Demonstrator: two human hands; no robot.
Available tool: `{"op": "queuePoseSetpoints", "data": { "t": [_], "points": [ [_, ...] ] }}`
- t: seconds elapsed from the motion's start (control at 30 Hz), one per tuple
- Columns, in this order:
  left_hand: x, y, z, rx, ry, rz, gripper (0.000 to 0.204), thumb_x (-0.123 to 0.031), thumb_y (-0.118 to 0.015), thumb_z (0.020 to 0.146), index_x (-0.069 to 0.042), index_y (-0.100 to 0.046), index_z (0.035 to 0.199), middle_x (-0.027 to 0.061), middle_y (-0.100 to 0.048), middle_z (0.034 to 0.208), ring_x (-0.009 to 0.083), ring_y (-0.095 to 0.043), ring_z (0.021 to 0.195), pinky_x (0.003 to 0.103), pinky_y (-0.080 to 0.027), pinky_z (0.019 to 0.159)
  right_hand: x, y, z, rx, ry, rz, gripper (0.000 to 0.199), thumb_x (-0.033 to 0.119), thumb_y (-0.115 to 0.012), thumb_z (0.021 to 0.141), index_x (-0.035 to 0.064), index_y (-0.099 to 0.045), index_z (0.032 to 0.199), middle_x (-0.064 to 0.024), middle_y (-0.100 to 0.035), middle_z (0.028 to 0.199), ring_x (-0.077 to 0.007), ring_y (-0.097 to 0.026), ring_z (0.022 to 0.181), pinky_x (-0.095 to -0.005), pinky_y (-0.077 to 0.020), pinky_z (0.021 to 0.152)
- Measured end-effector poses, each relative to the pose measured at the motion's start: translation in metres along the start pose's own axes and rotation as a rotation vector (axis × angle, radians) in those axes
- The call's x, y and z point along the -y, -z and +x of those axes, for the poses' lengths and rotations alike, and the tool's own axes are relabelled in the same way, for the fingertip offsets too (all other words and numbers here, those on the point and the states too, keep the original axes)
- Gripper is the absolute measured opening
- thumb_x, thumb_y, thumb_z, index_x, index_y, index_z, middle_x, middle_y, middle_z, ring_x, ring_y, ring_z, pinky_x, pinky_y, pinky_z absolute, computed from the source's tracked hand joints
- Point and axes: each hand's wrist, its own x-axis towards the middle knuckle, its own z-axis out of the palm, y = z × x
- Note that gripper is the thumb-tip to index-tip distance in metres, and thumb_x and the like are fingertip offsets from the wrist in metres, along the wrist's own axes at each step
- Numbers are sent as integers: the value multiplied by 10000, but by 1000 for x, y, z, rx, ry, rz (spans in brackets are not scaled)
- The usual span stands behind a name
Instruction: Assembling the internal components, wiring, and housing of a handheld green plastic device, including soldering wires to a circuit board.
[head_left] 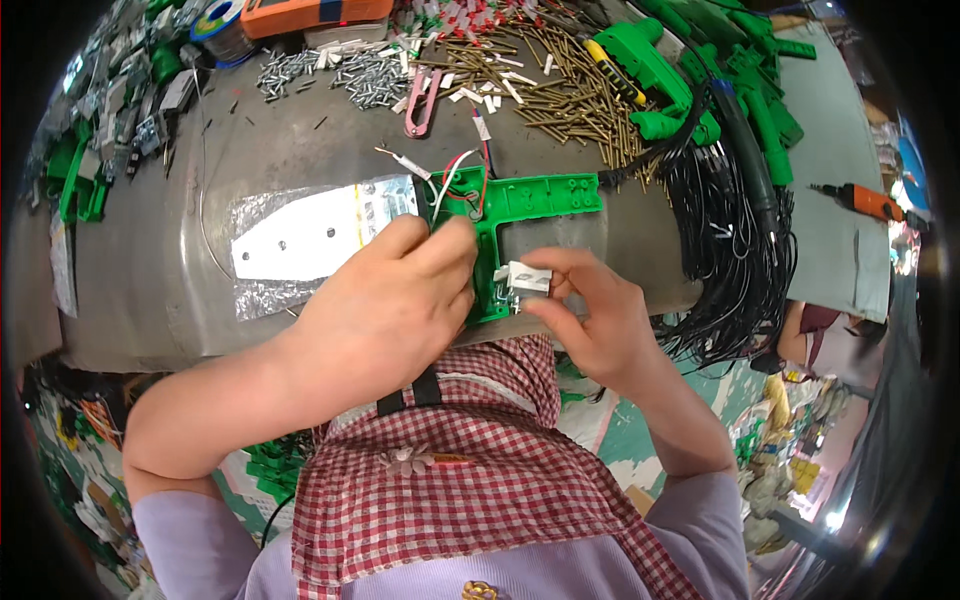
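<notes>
A green plastic tool housing [545,197] lies open on the workbench, with red, white and black wires [455,172] rising from its upper part. Attached at its left is a flat white blade-shaped piece [295,240] in clear plastic wrap. My left hand [405,285] is closed over the housing's left side, fingertips curled down; what they grip, if anything, is hidden. Between thumb and fingers of my right hand [595,315], a small white and grey switch-like block [530,280] is pinched just over the housing's lower arm.
Silver screws [370,78], long brass-coloured screws [570,95] and pink tweezers [423,103] lie across the back. Green housings [650,60] and a yellow-black cutter [615,72] are back right. Black cables [735,260] hang at right, near an orange screwdriver [870,203]. A solder spool [222,30] stands back left.
</notes>
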Motion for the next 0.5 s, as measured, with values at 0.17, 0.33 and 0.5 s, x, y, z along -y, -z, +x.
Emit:
{"op": "queuePoseSetpoints", "data": {
  "t": [0.17, 0.33, 0.5],
  "points": [
    [21, -9, -4, -75, -93, 23, 482, -299, -683, 695, 8, -591, 1057, 112, -592, 1190, 233, -489, 1169, 390, -387, 979, -1, -5, 3, -32, -24, 69, 344, 79, -686, 830, 52, -560, 1148, -107, -611, 797, -194, -609, 658, -314, -494, 606],
    [23, -10, -2, -62, -113, -21, 527, -323, -663, 712, 5, -554, 1110, 116, -580, 1213, 238, -488, 1170, 399, -377, 997, -1, -11, 3, -110, -24, 126, 319, 76, -693, 825, 20, -578, 1117, -99, -631, 810, -174, -612, 650, -289, -507, 599],
    [23, -15, -4, -110, -97, 14, 548, -332, -664, 700, 10, -549, 1113, 117, -571, 1228, 237, -494, 1141, 403, -370, 1000, 6, -12, 1, -98, -112, 138, 298, 96, -695, 828, 19, -596, 1099, -112, -640, 836, -179, -630, 671, -289, -513, 605]
  ]
}}
